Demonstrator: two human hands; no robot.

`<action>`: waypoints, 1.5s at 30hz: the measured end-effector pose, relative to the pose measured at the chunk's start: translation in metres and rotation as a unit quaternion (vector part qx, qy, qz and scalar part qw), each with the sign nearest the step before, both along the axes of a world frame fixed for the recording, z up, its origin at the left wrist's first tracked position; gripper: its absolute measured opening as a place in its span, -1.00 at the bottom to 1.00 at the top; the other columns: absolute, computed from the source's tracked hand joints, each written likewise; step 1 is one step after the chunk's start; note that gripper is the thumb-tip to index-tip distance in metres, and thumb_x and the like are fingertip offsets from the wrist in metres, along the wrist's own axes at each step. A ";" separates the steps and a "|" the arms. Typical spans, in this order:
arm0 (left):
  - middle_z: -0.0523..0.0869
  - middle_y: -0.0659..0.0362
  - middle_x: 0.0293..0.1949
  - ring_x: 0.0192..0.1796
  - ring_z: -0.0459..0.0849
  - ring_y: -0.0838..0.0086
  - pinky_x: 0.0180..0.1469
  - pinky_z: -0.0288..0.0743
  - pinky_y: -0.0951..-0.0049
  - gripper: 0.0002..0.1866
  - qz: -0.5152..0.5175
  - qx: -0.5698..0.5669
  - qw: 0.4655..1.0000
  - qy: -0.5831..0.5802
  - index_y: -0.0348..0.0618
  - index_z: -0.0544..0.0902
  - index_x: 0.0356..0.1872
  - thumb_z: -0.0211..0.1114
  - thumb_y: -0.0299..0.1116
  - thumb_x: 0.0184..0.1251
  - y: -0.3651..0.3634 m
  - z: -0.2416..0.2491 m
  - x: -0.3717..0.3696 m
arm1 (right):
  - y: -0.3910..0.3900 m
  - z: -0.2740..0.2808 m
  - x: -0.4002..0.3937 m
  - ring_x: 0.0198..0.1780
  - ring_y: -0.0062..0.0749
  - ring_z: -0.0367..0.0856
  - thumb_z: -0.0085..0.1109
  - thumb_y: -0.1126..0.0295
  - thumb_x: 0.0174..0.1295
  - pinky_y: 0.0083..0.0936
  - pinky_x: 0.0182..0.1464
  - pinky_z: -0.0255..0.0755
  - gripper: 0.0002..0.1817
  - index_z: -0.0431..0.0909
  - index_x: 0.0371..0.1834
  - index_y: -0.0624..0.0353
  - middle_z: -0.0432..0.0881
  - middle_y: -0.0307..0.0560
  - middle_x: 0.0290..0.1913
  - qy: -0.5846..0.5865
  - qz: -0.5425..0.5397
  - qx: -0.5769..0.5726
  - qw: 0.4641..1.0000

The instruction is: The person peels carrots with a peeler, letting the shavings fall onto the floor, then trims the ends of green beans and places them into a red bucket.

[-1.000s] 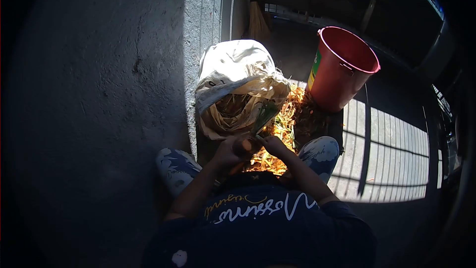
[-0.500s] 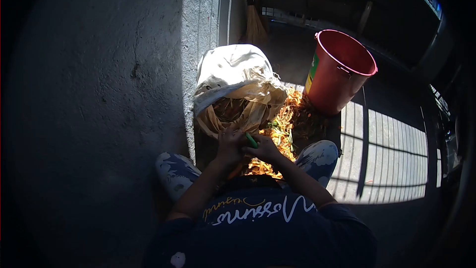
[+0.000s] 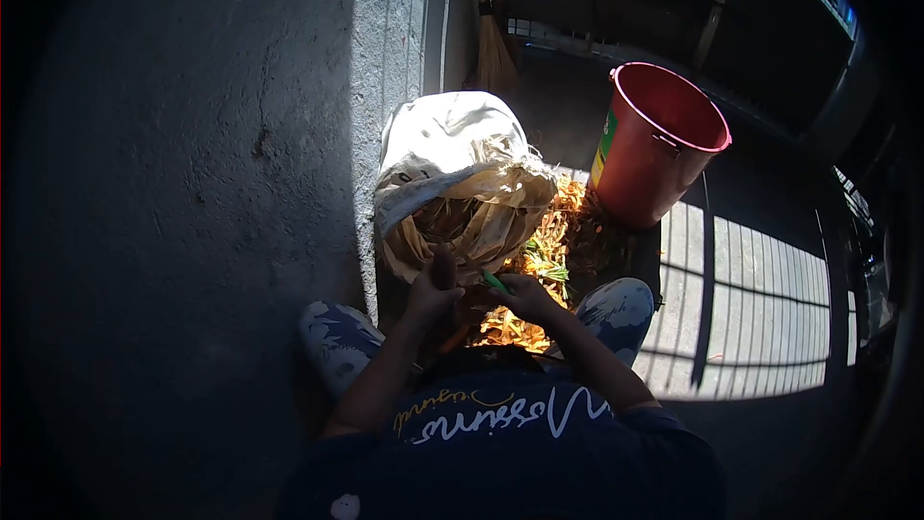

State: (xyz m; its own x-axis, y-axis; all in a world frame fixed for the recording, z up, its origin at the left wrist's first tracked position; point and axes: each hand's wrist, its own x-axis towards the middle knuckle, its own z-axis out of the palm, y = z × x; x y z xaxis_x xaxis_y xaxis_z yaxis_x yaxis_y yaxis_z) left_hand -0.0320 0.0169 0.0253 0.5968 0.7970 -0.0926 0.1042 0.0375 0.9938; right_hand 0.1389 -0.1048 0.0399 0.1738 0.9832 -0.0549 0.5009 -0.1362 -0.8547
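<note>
My left hand (image 3: pixel 431 300) is closed around a brown elongated thing (image 3: pixel 444 268), which sticks up past the fingers; its kind is too dark to tell. A tool with a green handle (image 3: pixel 495 282) is gripped in my right hand (image 3: pixel 527 299), close beside the left; its working end cannot be made out. Just beyond both hands is the mouth of a whitish sack (image 3: pixel 452 135), slumped open with dry brown matter (image 3: pixel 445 219) inside. Orange and yellow scraps (image 3: pixel 515 329) with some green bits lie on the floor between my knees.
A red bucket (image 3: pixel 650 159) stands right of the sack, beside the scraps. A rough grey wall (image 3: pixel 221 154) rises close on the left. Against its far end leans a broom (image 3: pixel 496 56). Barred sunlight (image 3: pixel 751 299) falls on the floor at right.
My hands have moved apart, the left slightly left and the right slightly right with the green handle. The brown thing now shows above my left hand.
</note>
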 end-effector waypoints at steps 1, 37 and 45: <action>0.61 0.13 -0.29 -0.21 0.62 0.26 -0.14 0.49 0.29 -0.61 -0.006 0.193 0.981 -0.001 -0.24 0.47 -0.16 0.31 -0.45 -0.09 -0.004 0.004 -0.003 | -0.001 0.010 0.004 -0.32 -0.33 0.62 0.05 0.00 0.16 -0.48 -0.23 0.44 -0.55 0.57 -0.22 0.22 0.62 0.05 -0.41 0.036 0.017 -0.004 0.999; 0.60 -0.05 -0.23 -0.25 0.62 0.14 -0.18 0.55 0.12 -0.51 -0.030 -0.503 0.835 -0.221 -0.26 0.35 -0.03 -0.32 -0.02 0.39 -0.018 0.029 0.027 | 0.059 0.072 -0.011 -0.50 -0.62 0.27 0.11 0.42 0.09 -0.65 -0.44 0.26 -0.34 0.13 0.31 -0.02 0.36 -0.25 -0.46 0.100 -0.227 0.241 0.938; 0.62 -0.08 -0.41 -0.38 0.62 0.15 -0.27 0.55 0.17 -0.45 -0.060 -0.508 0.830 -0.222 -0.32 0.42 -0.12 -0.43 -0.05 0.40 -0.023 0.014 0.033 | 0.064 0.069 -0.026 -0.51 -0.60 0.28 0.04 0.43 0.13 -0.59 -0.43 0.28 -0.51 0.33 0.19 0.07 0.34 -0.20 -0.48 0.033 -0.257 0.249 0.933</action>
